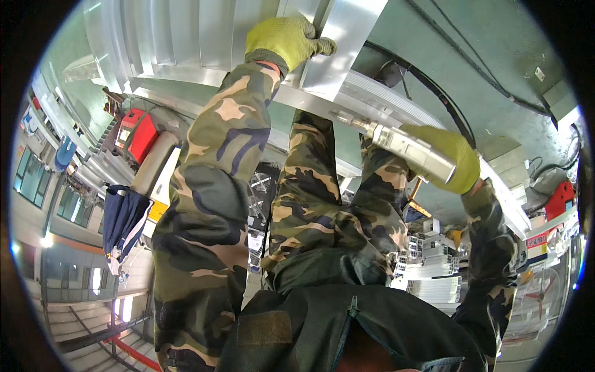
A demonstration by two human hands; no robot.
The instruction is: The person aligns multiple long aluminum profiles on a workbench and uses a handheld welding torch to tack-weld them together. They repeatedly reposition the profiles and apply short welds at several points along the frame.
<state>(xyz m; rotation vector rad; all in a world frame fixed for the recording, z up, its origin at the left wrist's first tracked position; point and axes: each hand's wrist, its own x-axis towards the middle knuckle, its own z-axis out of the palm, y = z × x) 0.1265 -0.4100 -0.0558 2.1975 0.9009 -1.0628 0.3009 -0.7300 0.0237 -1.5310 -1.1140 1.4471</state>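
My left hand [288,37], in a yellow-green glove, grips the edge of a long silver aluminium profile [341,43] that slants across the top of the view. My right hand [455,164], gloved the same way, is closed around a silver cylindrical power tool [412,149]. The tool's tip [341,116] points left and touches a ribbed aluminium frame bar [372,93] lying crosswise under the slanted profile. Both sleeves and my legs [310,198] are in camouflage cloth, with a dark jacket at the bottom.
Black hoses [446,99] run over the green floor [483,56] at the upper right. A red machine [139,133] and a hanging dark blue cloth [121,217] are at the left. A stack of pale aluminium sections [434,276] lies at the lower right, with a fan [260,183] between my arm and leg.
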